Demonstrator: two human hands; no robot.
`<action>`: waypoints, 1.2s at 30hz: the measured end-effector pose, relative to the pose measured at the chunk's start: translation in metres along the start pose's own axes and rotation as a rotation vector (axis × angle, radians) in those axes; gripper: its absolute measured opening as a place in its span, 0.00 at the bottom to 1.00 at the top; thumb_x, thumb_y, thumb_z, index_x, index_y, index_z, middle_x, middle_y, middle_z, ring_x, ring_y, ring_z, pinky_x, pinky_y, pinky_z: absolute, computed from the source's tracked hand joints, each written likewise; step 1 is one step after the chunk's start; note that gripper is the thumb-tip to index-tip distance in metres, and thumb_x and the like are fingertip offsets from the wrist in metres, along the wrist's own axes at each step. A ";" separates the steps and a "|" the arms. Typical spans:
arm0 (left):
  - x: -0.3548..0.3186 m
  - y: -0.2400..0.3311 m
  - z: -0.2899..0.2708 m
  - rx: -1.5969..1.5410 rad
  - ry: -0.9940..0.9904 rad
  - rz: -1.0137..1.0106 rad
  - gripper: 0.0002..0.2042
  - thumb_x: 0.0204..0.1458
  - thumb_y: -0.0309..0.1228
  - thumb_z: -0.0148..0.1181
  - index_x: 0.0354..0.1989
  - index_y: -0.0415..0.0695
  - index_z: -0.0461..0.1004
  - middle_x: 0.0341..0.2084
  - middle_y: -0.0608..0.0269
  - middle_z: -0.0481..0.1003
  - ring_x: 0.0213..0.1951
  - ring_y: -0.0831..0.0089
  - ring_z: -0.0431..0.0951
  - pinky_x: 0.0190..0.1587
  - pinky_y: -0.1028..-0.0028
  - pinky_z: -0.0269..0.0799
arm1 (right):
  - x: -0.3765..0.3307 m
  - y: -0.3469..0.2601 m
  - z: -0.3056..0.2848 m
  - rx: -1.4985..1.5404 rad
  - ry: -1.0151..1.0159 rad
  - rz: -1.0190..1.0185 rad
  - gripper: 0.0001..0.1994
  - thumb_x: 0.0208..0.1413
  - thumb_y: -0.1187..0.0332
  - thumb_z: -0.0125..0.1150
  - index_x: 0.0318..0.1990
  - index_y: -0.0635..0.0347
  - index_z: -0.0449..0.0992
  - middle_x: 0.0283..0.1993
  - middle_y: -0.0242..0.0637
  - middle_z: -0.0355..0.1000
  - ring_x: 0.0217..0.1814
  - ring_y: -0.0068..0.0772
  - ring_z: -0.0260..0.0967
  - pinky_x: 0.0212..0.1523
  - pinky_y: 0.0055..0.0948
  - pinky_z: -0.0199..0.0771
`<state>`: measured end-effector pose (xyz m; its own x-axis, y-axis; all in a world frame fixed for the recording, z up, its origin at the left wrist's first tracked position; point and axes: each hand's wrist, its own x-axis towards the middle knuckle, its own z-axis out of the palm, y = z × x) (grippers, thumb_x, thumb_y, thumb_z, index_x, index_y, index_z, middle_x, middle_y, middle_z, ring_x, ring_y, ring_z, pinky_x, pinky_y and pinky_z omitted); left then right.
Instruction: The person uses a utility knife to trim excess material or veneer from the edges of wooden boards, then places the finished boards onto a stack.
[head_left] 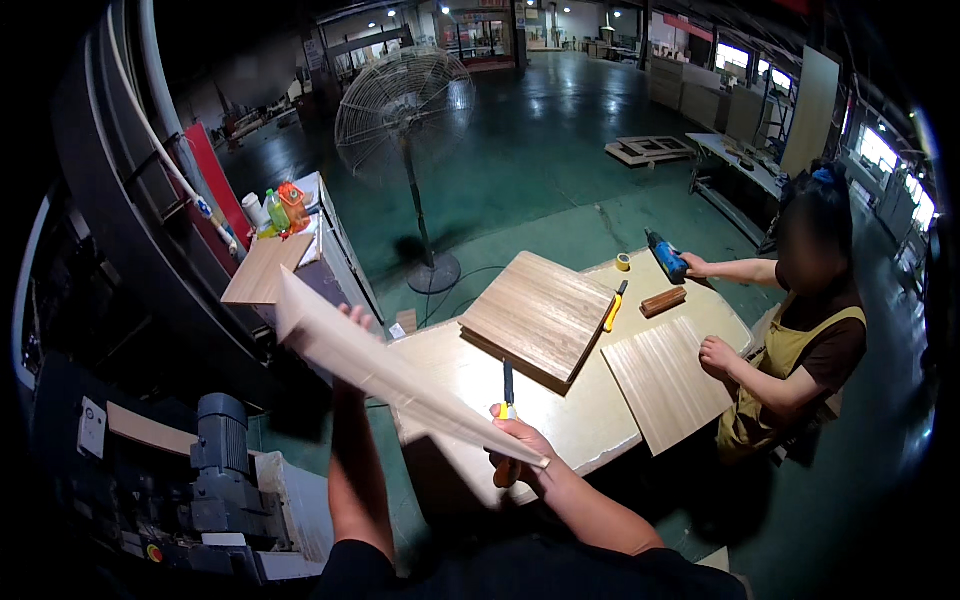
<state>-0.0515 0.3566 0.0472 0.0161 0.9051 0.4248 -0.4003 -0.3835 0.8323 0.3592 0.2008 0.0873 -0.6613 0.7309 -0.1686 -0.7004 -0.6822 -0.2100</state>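
A thin wooden panel point(385, 370), smeared by motion, is raised at a tilt in front of me. My left hand point(356, 320) is behind its far edge, supporting it, with blurred fingertips showing past the edge. The panel's lower right end crosses my right hand point(526, 438), which is closed round a yellow-handled utility knife point(507, 408) with its dark end pointing away. Part of that hand's grip is hidden under the panel. Beyond the knife, a stack of wood-grain panels point(540, 312) lies on the pale worktable point(450, 375).
Across the table's right side a co-worker point(800, 330) grips a blue cordless drill point(666, 256) and touches a flat panel point(668, 385). Nearby are another yellow knife point(615, 308), a tape roll point(623, 262) and a brown block point(663, 302). A pedestal fan point(407, 120) stands behind; machinery point(222, 450) is at left.
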 end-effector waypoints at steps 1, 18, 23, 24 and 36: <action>-0.011 0.013 0.011 -0.102 -0.034 -0.036 0.41 0.69 0.65 0.46 0.80 0.47 0.56 0.75 0.51 0.63 0.72 0.54 0.67 0.74 0.49 0.62 | -0.006 -0.004 0.019 -0.071 0.148 -0.112 0.11 0.69 0.70 0.63 0.52 0.49 0.68 0.38 0.31 0.73 0.31 0.29 0.78 0.23 0.27 0.78; -0.219 0.084 0.013 -0.149 0.167 -0.678 0.25 0.62 0.29 0.68 0.63 0.35 0.65 0.56 0.49 0.80 0.56 0.61 0.83 0.60 0.61 0.78 | -0.017 -0.052 -0.088 -1.263 0.225 -0.137 0.18 0.59 0.70 0.72 0.51 0.53 0.67 0.39 0.27 0.64 0.38 0.18 0.64 0.39 0.28 0.71; -0.281 0.042 0.000 -0.191 0.249 -0.755 0.28 0.60 0.24 0.69 0.67 0.40 0.63 0.54 0.53 0.81 0.52 0.64 0.84 0.54 0.64 0.82 | -0.007 -0.027 -0.119 -1.292 0.394 0.099 0.19 0.59 0.74 0.71 0.53 0.55 0.68 0.38 0.29 0.65 0.34 0.24 0.66 0.35 0.31 0.73; -0.288 0.032 -0.008 -0.176 0.254 -0.757 0.29 0.60 0.24 0.69 0.68 0.40 0.62 0.56 0.54 0.80 0.54 0.64 0.83 0.55 0.63 0.82 | -0.003 -0.025 -0.120 -1.304 0.416 0.123 0.19 0.58 0.74 0.71 0.53 0.55 0.68 0.38 0.29 0.65 0.34 0.24 0.66 0.35 0.31 0.73; -0.293 -0.017 -0.014 -0.149 0.245 -0.999 0.28 0.60 0.24 0.68 0.67 0.42 0.62 0.58 0.54 0.79 0.52 0.67 0.84 0.47 0.66 0.87 | -0.014 0.007 -0.108 -1.773 0.863 0.011 0.18 0.58 0.70 0.67 0.51 0.61 0.65 0.45 0.56 0.74 0.50 0.64 0.75 0.52 0.49 0.75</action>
<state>-0.0619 0.1002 -0.0966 0.2223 0.8171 -0.5319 -0.4166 0.5729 0.7059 0.3925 0.1877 -0.0154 0.0043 0.9145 -0.4046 0.6738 -0.3016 -0.6745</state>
